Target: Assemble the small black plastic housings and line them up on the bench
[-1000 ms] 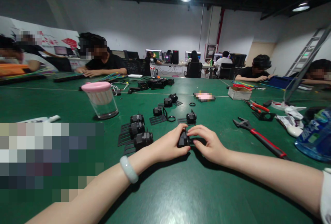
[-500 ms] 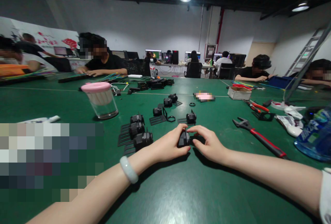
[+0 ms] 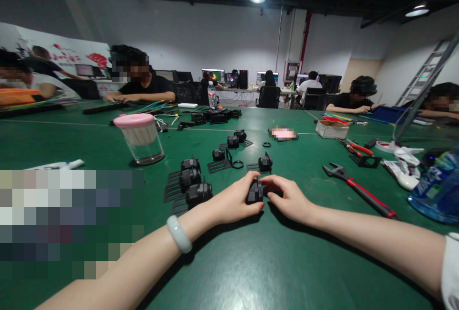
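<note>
While gripped, black part [image 3: 255,192], facing right hand [image 3: 293,199]

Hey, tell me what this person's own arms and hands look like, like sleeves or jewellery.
Both the left hand and right hand are ungloved. A smooth, rounded, pale grey-green bangle circles the left wrist. The right forearm is bare up to a white sleeve; no left sleeve is in view.
</note>
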{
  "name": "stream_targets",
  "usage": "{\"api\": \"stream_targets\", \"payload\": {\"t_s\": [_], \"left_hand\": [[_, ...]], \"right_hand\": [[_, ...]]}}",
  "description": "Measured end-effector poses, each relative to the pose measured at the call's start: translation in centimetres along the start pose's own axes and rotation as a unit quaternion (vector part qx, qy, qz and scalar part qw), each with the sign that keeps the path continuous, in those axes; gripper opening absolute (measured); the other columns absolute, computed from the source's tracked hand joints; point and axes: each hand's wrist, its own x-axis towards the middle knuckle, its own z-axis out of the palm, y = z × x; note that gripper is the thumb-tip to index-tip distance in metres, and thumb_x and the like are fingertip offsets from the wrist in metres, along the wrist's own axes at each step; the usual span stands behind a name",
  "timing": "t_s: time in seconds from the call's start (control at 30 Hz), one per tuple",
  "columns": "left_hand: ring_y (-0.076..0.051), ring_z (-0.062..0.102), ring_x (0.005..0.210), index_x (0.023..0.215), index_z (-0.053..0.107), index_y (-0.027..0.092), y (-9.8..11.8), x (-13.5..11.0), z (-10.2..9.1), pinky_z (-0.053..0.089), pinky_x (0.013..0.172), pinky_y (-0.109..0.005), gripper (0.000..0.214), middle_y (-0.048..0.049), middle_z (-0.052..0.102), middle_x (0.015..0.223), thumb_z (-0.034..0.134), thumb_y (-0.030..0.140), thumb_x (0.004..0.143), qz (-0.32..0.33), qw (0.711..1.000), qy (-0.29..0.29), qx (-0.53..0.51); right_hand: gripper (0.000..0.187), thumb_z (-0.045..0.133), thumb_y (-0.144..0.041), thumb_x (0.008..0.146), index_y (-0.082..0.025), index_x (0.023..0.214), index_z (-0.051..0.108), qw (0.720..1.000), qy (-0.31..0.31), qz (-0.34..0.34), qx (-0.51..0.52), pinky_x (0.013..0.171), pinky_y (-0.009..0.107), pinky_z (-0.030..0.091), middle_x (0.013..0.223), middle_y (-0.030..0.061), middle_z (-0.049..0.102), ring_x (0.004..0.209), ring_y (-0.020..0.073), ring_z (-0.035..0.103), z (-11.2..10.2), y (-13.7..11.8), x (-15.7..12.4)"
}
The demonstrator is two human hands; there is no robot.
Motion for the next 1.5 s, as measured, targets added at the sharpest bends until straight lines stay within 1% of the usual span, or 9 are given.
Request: {"api": "stream_targets", "payload": {"t_s": [0.37,0.47,0.6,0.73,0.87,1.03,1.2,1.37,1.5], "left_hand": [[-0.020,0.048,0.096,0.114,0.031,0.019,0.08,-0.05,-0.07,0.037,0.083,-0.032,0.054,-0.0068,0.047,0.109,0.053,0.027,0.065,-0.003,1.000,-0.001,0.005],[-0.020,0.048,0.096,0.114,0.031,0.019,0.05,-0.04,-0.04,0.037,0.083,-0.032,0.055,-0.0070,0.047,0.109,0.053,0.027,0.064,-0.004,1.000,-0.001,0.003],[-0.020,0.048,0.096,0.113,0.030,0.019,0.00,-0.04,-0.06,0.037,0.084,-0.032,0.055,-0.0069,0.047,0.109,0.052,0.026,0.064,-0.002,1.000,0.001,0.000],[-0.019,0.050,0.093,0.111,0.033,0.019,0.13,-0.06,-0.12,0.038,0.081,-0.031,0.051,-0.0059,0.049,0.105,0.052,0.026,0.064,0.004,1.000,-0.002,-0.003],[-0.020,0.050,0.092,0.111,0.033,0.019,0.18,-0.08,-0.13,0.039,0.080,-0.031,0.051,-0.0058,0.049,0.105,0.053,0.025,0.064,0.003,1.000,-0.003,0.007],[-0.020,0.048,0.096,0.113,0.031,0.020,0.03,-0.06,-0.11,0.037,0.083,-0.031,0.054,-0.0062,0.046,0.110,0.053,0.026,0.064,0.009,1.000,-0.001,0.012],[-0.020,0.048,0.096,0.113,0.031,0.020,-0.11,-0.05,-0.13,0.037,0.083,-0.031,0.053,-0.0062,0.046,0.109,0.053,0.027,0.065,0.009,1.000,-0.006,0.011],[-0.019,0.047,0.098,0.114,0.030,0.020,-0.19,-0.03,-0.04,0.036,0.085,-0.030,0.054,-0.0062,0.046,0.110,0.052,0.027,0.066,0.010,1.000,-0.005,0.011],[-0.018,0.047,0.097,0.115,0.029,0.020,-0.25,-0.12,-0.02,0.037,0.085,-0.029,0.054,-0.0059,0.046,0.110,0.052,0.027,0.066,0.009,1.000,-0.003,0.014]], "right_hand": [[0.046,0.042,0.000,0.062,-0.021,0.102,0.052,0.999,-0.036,0.011,0.012,0.082,0.032,0.042,0.095,0.0021,0.059,0.086,0.0145,0.054,0.16,0.06,0.10],[0.044,0.043,-0.001,0.062,-0.020,0.100,0.053,0.999,-0.034,0.009,0.006,0.082,0.032,0.042,0.096,0.0025,0.058,0.087,0.0152,0.054,0.23,0.08,0.08],[0.041,0.045,-0.004,0.063,-0.020,0.101,0.052,1.000,-0.022,0.010,-0.017,0.082,0.033,0.042,0.096,0.0039,0.057,0.088,0.0161,0.053,0.29,0.10,-0.01],[0.043,0.044,-0.003,0.064,-0.020,0.103,0.049,1.000,0.015,-0.007,-0.008,0.081,0.031,0.042,0.099,0.0040,0.054,0.092,0.0154,0.050,0.19,-0.04,-0.09],[0.037,0.043,-0.003,0.066,-0.019,0.098,0.051,0.999,0.031,-0.033,-0.008,0.076,0.028,0.043,0.095,0.0038,0.053,0.091,0.0148,0.049,-0.01,-0.34,-0.23],[0.035,0.044,-0.002,0.065,-0.019,0.095,0.053,0.998,0.022,-0.050,-0.015,0.075,0.028,0.043,0.094,0.0037,0.053,0.090,0.0146,0.048,-0.15,-0.41,-0.29],[0.037,0.043,-0.002,0.065,-0.019,0.096,0.053,0.999,0.013,-0.031,-0.019,0.077,0.028,0.042,0.095,0.0035,0.054,0.090,0.0145,0.049,-0.08,-0.26,-0.12],[0.042,0.045,-0.003,0.064,-0.019,0.103,0.050,0.999,-0.018,-0.001,-0.034,0.083,0.031,0.040,0.098,0.0038,0.055,0.091,0.0150,0.050,0.13,0.04,-0.06],[0.043,0.047,-0.006,0.064,-0.019,0.106,0.048,0.997,-0.041,0.007,-0.066,0.082,0.033,0.040,0.099,0.0049,0.056,0.090,0.0166,0.051,0.34,0.32,-0.14]]}}
